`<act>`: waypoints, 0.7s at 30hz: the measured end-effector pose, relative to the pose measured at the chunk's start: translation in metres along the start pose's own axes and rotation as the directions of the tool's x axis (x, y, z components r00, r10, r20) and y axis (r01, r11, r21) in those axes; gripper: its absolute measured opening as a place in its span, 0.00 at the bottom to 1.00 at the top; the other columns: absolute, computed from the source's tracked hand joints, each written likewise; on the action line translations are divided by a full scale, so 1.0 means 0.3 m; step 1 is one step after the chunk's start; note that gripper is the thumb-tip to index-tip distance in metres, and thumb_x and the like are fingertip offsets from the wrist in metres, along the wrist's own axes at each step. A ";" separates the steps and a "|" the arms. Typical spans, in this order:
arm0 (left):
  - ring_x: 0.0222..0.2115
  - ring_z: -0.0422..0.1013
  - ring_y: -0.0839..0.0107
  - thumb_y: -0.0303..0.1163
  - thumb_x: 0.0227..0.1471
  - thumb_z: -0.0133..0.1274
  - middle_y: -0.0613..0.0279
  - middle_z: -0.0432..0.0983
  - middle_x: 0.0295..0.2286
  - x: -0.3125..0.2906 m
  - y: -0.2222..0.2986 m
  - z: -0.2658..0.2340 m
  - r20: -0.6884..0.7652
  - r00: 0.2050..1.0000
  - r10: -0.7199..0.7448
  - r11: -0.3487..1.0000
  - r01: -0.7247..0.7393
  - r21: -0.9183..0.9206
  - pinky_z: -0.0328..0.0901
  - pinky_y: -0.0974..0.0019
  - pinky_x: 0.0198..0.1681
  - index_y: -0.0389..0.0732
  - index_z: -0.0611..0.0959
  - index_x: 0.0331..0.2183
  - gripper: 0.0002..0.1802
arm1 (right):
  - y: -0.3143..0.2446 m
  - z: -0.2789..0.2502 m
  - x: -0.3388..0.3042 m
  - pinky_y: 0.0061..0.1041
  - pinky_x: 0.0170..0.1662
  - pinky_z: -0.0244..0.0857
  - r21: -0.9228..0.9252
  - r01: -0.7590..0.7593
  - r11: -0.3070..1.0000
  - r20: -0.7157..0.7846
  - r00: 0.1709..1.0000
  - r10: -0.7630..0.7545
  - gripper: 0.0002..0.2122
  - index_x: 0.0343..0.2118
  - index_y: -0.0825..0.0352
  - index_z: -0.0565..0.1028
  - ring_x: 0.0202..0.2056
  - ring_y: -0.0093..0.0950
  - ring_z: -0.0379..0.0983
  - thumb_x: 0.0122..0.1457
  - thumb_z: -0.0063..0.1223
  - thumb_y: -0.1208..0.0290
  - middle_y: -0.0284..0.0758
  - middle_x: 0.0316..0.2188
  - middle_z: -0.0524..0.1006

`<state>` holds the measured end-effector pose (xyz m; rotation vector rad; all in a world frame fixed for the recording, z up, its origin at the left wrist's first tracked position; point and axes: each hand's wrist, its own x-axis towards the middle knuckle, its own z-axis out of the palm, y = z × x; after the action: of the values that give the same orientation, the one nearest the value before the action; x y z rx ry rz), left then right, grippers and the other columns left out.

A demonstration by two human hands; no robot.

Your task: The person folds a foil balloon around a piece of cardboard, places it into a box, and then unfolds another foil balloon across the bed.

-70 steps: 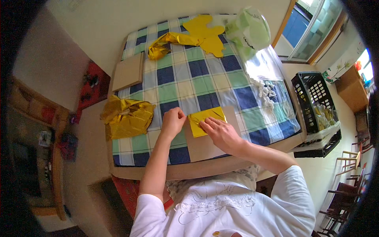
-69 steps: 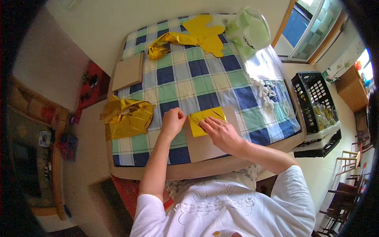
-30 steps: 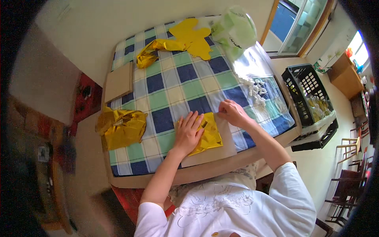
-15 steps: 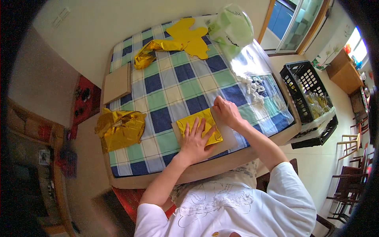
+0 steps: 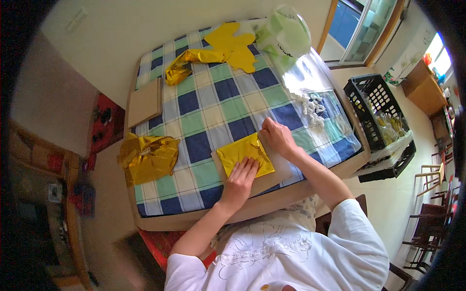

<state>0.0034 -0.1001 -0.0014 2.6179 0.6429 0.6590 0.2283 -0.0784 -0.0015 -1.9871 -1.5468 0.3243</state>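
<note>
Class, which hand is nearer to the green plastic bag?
Right: the right hand is below the bag in view, apart; the left hand, on the gold square, is lower, farther off.

Head-worn fisheye, downward at hands [image 5: 239,185]

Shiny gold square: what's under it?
Tan cardboard sticks out from under the gold square, on the checked sheet. The square covers part of the cardboard, so anything else between them can't be seen.
</note>
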 end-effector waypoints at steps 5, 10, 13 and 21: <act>0.53 0.64 0.50 0.23 0.50 0.46 0.46 0.70 0.49 -0.018 -0.002 0.018 0.019 0.998 0.055 0.990 -0.057 0.127 0.59 0.49 0.57 0.33 0.75 0.47 0.20 | 0.015 0.022 -0.010 0.39 0.35 0.66 -0.007 0.019 1.000 -0.031 0.999 -0.019 0.06 0.33 0.66 0.68 0.34 0.43 0.73 0.56 0.48 0.70 0.42 0.28 0.75; 0.50 0.67 0.50 0.28 0.47 0.54 0.46 0.72 0.46 0.025 0.022 -0.034 0.081 0.997 -0.015 0.999 0.017 -0.030 0.62 0.51 0.53 0.36 0.76 0.45 0.20 | 0.020 0.036 -0.031 0.42 0.35 0.66 0.057 0.139 0.989 -0.152 0.980 -0.129 0.05 0.33 0.64 0.67 0.35 0.45 0.73 0.57 0.47 0.71 0.42 0.30 0.75; 0.49 0.67 0.51 0.31 0.47 0.56 0.47 0.70 0.48 0.107 -0.014 -0.065 0.142 0.980 -0.137 0.982 0.154 -0.112 0.63 0.53 0.51 0.37 0.76 0.45 0.21 | 0.030 0.052 -0.030 0.40 0.36 0.66 0.031 0.117 0.993 -0.159 0.981 -0.111 0.05 0.33 0.64 0.67 0.35 0.44 0.72 0.57 0.48 0.70 0.41 0.30 0.74; 0.64 0.43 0.56 0.44 0.56 0.47 0.54 0.50 0.62 0.095 -0.062 0.048 0.119 0.989 -0.083 0.975 0.056 0.213 0.35 0.41 0.63 0.46 0.64 0.59 0.31 | -0.008 0.031 -0.033 0.37 0.37 0.66 0.036 0.133 0.990 -0.173 0.977 -0.125 0.05 0.33 0.65 0.67 0.36 0.41 0.72 0.55 0.48 0.72 0.40 0.31 0.73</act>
<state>0.0271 -0.0734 -0.0116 2.7871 0.7992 0.4188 0.2186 -0.0845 -0.0092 -1.8173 -1.5349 0.1328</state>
